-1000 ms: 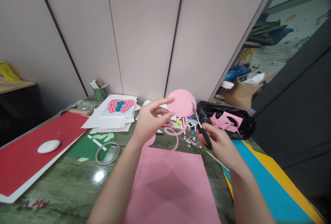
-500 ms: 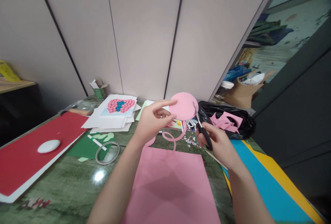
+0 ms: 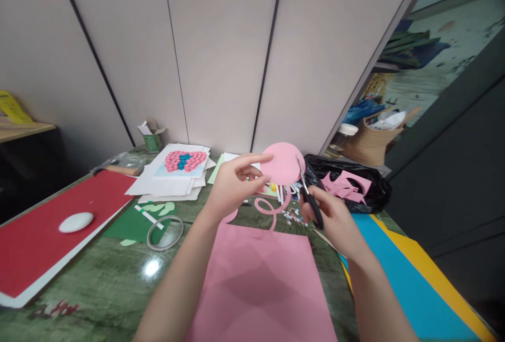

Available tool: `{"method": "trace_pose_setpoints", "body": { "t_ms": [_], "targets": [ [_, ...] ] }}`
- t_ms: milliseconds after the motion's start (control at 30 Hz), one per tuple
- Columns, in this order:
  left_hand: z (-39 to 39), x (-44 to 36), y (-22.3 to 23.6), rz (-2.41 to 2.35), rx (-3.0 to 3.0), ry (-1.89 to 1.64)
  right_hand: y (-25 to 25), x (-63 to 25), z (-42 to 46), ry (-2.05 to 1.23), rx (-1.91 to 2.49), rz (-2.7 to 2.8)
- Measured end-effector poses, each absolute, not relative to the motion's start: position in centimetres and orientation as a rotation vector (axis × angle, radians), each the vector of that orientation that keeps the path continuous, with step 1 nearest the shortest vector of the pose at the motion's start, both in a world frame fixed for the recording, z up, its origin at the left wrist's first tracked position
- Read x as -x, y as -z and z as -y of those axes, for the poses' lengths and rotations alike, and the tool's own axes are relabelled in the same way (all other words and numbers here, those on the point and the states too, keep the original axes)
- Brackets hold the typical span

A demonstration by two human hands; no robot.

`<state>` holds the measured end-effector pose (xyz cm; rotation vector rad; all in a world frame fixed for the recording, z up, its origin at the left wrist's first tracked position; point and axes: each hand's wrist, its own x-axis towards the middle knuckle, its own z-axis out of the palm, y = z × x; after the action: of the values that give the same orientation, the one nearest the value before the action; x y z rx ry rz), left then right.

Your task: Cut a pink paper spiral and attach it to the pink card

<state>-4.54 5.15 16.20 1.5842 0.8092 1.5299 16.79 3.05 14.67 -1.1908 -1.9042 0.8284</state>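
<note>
Between the thumb and fingers of my left hand (image 3: 240, 181) is a round pink paper disc (image 3: 281, 164), held up above the table by its left side. My right hand (image 3: 329, 218) grips black-handled scissors (image 3: 311, 205), whose metal blades lie at the disc's right edge. A thin curling strip of pink paper (image 3: 272, 209) hangs below the disc in a loop. Under both hands, a large pink sheet (image 3: 260, 284) lies flat on the green marbled table (image 3: 118, 289).
To the left are red card (image 3: 35, 221) with a white oval object (image 3: 76, 222), a metal ring (image 3: 164, 233) and white papers (image 3: 158, 187) with a pompom picture. On the right, a black bag (image 3: 381, 192) holds pink scraps, near blue card (image 3: 390, 268) and a woven basket (image 3: 365, 144).
The disc has shifted slightly right, and the scissor blades look closer together at its edge. The dangling pink strip has swung to the right.
</note>
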Motion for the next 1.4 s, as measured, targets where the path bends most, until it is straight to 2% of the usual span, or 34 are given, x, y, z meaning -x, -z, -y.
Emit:
{"method": "trace_pose_setpoints", "body": {
  "t_ms": [967,1400],
  "targets": [
    [-5.15,4.76,-16.04,-0.952,-1.584,-1.619,-14.47,-17.10,-3.15,-0.826,1.168,1.920],
    [-4.89,4.15,-16.10,-0.922,-1.553,-1.533,-14.49,-16.95,-3.22,-0.844,1.146,1.912]
  ]
}}
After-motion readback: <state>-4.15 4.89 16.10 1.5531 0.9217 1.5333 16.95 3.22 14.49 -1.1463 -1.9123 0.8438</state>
